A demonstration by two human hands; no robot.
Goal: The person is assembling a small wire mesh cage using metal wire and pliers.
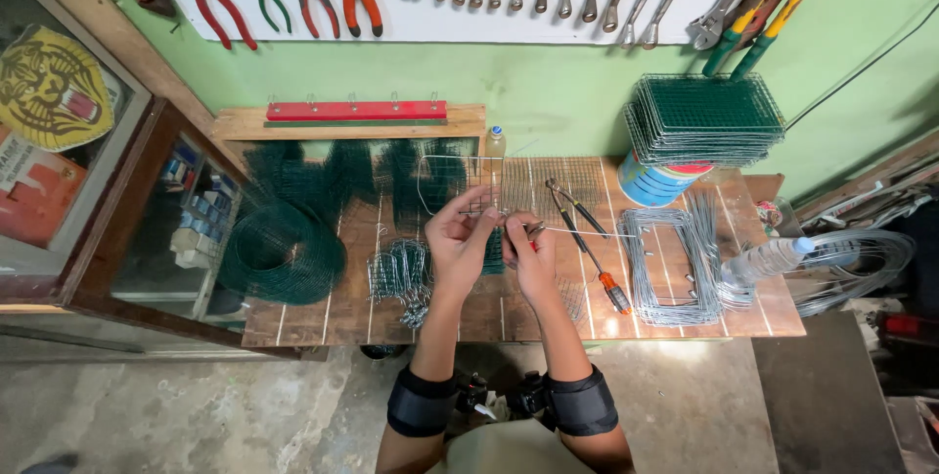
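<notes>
We look down on a wooden tabletop (323, 313) set against a green wall, where a white board (440, 29) carries pliers, cutters and a row of spanners. On the left of the tabletop lies a roll of green wire mesh (282, 251), with more green mesh standing behind it. At the back right a stack of green mesh panels (706, 119) sits on a striped tin (657, 185). In front of that lies a bundle of bent grey wire frames (675, 264), and just beside it a clear plastic bottle (768, 259) on its side.

Near the middle a bare wire frame (445, 173) rises above the tabletop, its near edge held between our hands. Our left hand (458, 239) closes on that edge, the fingers (476, 210) narrow and pinched around the thin wire, which passes between the fingertips. Our right hand (533, 257) is just beside it, fingers curled shut around something small with a red part; we cannot tell what it is. A straight wire (587, 232) runs right from this hand.

Pliers (572, 205) and a red-handled screwdriver (606, 283) lie just right of the hands. A cluster of small wire hooks (399, 273) lies to the left.
</notes>
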